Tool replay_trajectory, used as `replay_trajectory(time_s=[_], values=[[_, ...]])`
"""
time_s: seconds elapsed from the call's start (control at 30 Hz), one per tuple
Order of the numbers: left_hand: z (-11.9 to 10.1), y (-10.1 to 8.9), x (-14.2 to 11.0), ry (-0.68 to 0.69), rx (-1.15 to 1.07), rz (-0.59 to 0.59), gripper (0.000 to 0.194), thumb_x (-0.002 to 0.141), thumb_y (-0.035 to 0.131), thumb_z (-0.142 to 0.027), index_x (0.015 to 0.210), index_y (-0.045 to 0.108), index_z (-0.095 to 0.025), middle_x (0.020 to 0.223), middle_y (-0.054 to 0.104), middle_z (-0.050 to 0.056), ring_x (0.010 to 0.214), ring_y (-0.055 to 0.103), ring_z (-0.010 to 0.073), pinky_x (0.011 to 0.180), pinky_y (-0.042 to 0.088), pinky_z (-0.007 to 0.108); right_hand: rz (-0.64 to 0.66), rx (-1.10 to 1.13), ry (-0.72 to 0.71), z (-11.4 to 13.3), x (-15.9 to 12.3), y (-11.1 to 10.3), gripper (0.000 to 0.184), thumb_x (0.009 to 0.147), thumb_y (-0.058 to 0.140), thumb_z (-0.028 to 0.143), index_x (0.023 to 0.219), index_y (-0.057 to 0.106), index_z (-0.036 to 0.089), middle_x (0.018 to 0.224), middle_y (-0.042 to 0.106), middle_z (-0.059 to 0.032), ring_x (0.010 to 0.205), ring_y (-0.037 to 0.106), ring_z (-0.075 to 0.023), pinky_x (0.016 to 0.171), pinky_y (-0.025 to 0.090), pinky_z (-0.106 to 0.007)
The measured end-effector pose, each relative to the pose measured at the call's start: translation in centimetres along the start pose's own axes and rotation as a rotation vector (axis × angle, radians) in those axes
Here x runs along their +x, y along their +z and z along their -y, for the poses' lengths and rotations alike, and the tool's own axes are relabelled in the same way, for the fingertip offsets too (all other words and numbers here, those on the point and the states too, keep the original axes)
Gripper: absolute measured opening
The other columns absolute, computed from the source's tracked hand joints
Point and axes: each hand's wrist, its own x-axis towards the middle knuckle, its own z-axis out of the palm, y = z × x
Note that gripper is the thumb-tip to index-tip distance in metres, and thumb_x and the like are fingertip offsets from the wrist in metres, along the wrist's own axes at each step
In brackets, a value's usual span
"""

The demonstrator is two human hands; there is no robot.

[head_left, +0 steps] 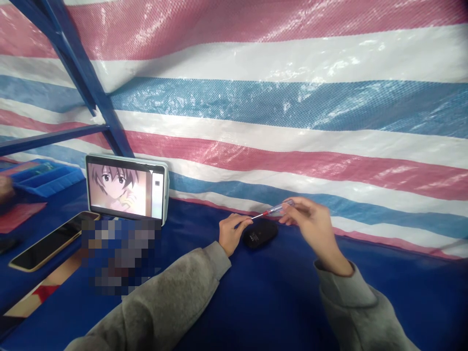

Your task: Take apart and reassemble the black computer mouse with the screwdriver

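Observation:
A small screwdriver (278,208) with a clear purple-tinted handle, a red collar and a thin metal shaft is held tilted above the blue tabletop. My right hand (310,219) is closed around its handle with the fingertips. At the other end, my left hand (231,231) pinches near the shaft's tip; its fingers hide the very end. Just below the shaft lies a black computer mouse (260,233), apparently underside up, with small pale print on it. Neither hand visibly grips the mouse.
A tablet-like screen (122,187) playing a cartoon stands left of my hands. Near it are a phone (54,241), a blue compartment tray (49,178) and a red sheet (22,218). Striped sheeting (292,107) hangs behind, with a blue metal frame (78,68) at upper left.

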Motion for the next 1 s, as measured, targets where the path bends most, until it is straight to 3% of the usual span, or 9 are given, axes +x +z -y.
replay_trajectory(time_s=[0.47, 0.6, 0.73, 0.87, 1.0], values=[[-0.7, -0.1, -0.3, -0.027, -0.028, -0.054, 0.019, 0.090, 0.064, -0.033, 0.081, 0.075, -0.021, 0.079, 0.074, 0.002, 0.071, 0.068, 0.0162, 0.072, 0.055, 0.028, 0.015, 0.192, 0.225, -0.5, 0.4, 0.1, 0.031, 0.068, 0.073, 0.042, 0.082, 0.063, 0.016, 0.066, 0.072, -0.0059, 0.055, 0.070, -0.0200, 0.054, 0.055, -0.027], [-1.1, 0.0, -0.3, -0.034, -0.027, -0.054, 0.020, 0.090, 0.063, -0.035, 0.082, 0.075, -0.021, 0.078, 0.074, 0.002, 0.071, 0.068, 0.0166, 0.072, 0.055, 0.029, 0.026, 0.188, 0.228, -0.5, 0.5, 0.1, 0.034, 0.068, 0.073, 0.044, 0.084, 0.063, 0.016, 0.068, 0.072, -0.0061, 0.056, 0.069, -0.0200, 0.055, 0.055, -0.028], [-1.0, -0.1, -0.3, -0.023, -0.007, 0.071, 0.021, 0.090, 0.063, -0.038, 0.097, 0.074, -0.023, 0.093, 0.075, 0.003, 0.085, 0.069, 0.0194, 0.084, 0.054, 0.033, -0.002, 0.133, 0.139, -0.4, 0.4, -0.1, 0.035, 0.069, 0.074, 0.047, 0.084, 0.063, 0.017, 0.066, 0.068, -0.0023, 0.053, 0.067, -0.0175, 0.053, 0.054, -0.028], [-1.0, -0.1, -0.2, -0.016, 0.121, 0.246, 0.041, 0.089, 0.062, -0.047, 0.124, 0.062, -0.026, 0.123, 0.065, 0.006, 0.114, 0.059, 0.0251, 0.102, 0.045, 0.042, -0.120, -0.025, -0.029, 0.3, 0.2, -0.9, 0.032, 0.074, 0.070, 0.050, 0.080, 0.063, 0.019, 0.060, 0.063, 0.0007, 0.052, 0.062, -0.0148, 0.055, 0.053, -0.028], [-0.8, 0.4, -0.4, 0.093, 0.255, 0.496, 0.064, 0.071, 0.076, -0.056, 0.125, 0.061, -0.026, 0.132, 0.056, 0.010, 0.122, 0.051, 0.0303, 0.104, 0.040, 0.046, -0.223, -0.255, -0.113, 1.1, 0.0, -2.0, 0.031, 0.078, 0.066, 0.051, 0.084, 0.063, 0.021, 0.064, 0.066, -0.0013, 0.057, 0.065, -0.0178, 0.056, 0.051, -0.029]])
